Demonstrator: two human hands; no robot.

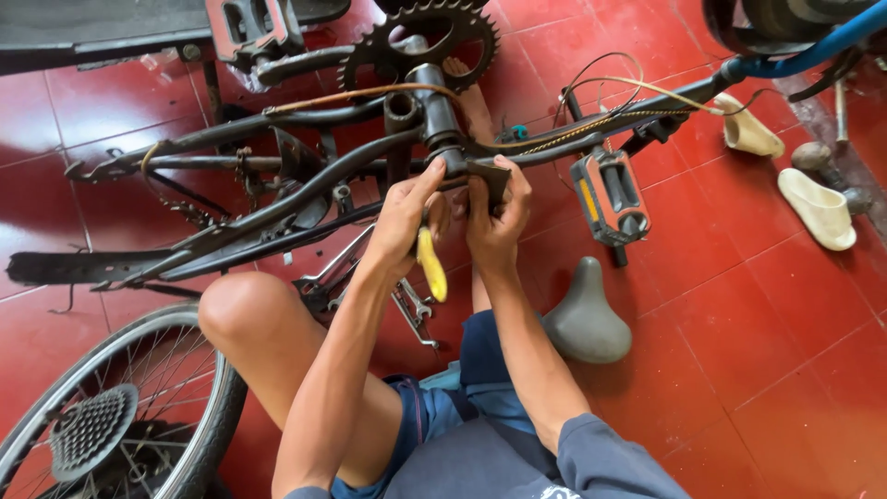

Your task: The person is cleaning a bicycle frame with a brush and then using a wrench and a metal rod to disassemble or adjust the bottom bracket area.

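While the stripped black bicycle frame (277,199) lies on its side over the red tiled floor (758,333), both hands are up at the bottom bracket (450,152), right where the crank axle passes through. Left hand (404,220) curls its fingers around a tool with a yellow handle (431,264), thumb reaching up toward the bracket shell; the working end of that tool is buried behind the palm, so what kind it is stays unclear. Right hand (496,217) pinches a dark flat piece (490,177) just under the shell, fingers pressed together on it.

How far along? By the look of it, well into a teardown or rebuild. The grey saddle (585,319) is off and resting on the floor beside the person's leg, a wheel with its sprocket cluster (92,427) sits apart at lower left, and cables (601,92) dangle loose. The chainring (420,42) and both pedals, one orange-sided (610,199) and one near the top edge (254,28), remain on the cranks, so the bracket work looks unfinished.

Hard to read: whether the dark piece is a wrench head or a part of the bike, and whether anything is threaded on or off. A few spanners (416,310) lie half hidden under the forearm. Pale sandals (818,208) and a hammer-like tool (827,162) sit at right, and a blue tube (813,46) is cut off by the top corner.
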